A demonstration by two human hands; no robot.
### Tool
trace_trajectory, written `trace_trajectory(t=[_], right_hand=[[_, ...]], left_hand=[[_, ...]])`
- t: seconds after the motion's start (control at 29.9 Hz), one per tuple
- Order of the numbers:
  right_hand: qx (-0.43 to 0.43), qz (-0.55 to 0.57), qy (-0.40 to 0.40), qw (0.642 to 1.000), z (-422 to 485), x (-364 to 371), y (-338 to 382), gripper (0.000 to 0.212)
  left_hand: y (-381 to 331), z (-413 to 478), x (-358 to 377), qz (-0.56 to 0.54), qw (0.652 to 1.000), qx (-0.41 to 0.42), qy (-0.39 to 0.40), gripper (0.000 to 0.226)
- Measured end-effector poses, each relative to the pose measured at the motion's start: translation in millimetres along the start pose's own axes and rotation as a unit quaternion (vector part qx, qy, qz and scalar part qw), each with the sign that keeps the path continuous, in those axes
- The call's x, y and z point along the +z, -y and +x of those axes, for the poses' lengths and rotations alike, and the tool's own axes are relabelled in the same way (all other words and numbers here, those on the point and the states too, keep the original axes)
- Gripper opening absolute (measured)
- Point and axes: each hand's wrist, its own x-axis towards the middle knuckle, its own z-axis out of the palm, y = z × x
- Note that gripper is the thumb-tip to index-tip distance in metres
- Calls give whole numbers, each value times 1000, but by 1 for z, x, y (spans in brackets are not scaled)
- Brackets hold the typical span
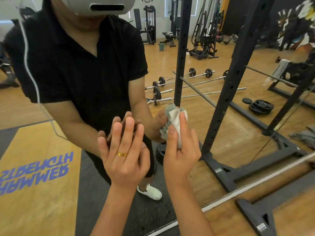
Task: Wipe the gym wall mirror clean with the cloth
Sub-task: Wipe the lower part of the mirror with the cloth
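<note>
Cloth point(174, 122) bunched up, pressed on mirror point(51, 150), right of centre. Right hand point(180, 150) grips it, fingers curled round. Left hand point(124, 155) flat on the glass just beside, fingers straight, slightly spread, ring point(122, 154) on one. Rack point(226, 92) reflected to the right.

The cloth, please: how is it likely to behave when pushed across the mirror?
The cloth looks soft and floppy: it is bunched in folds under the right hand's grip, so it will probably squash rather than hold a shape. It seems light, since fingers alone hold it. On the smooth mirror it should probably slide easily.
</note>
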Motion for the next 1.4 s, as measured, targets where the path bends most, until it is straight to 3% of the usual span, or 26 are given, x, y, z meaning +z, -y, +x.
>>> trace_trajectory(t=[0.33,0.47,0.6,0.77,0.9,1.07,1.17,1.3,1.4], right_hand=[[-10,25,-28,999,-2,8,-6,33],[-7,23,-35,999,-5,11,-5,33],[-2,23,-40,999,-2,8,-1,35],[108,78,-87,987,-3,16,18,43],[146,50,-107,982,-5,22,27,45],[198,48,-177,963,-7,39,48,37],[156,56,-151,975,-25,59,81,33],[1,-12,-40,999,-45,62,92,33],[-19,-79,-63,995,-19,48,71,33]], left_hand=[[-4,6,-8,-3,998,-16,55,42],[-10,5,-9,-26,997,-55,44,38],[-8,8,-12,-44,997,-40,54,40],[20,11,-61,-120,991,-28,57,39],[92,15,-105,-54,998,-38,21,33],[136,9,-113,-4,997,63,38,35],[137,7,-111,-13,997,70,31,39],[140,6,-113,-30,996,76,33,36],[139,6,-111,-28,997,70,24,35]])
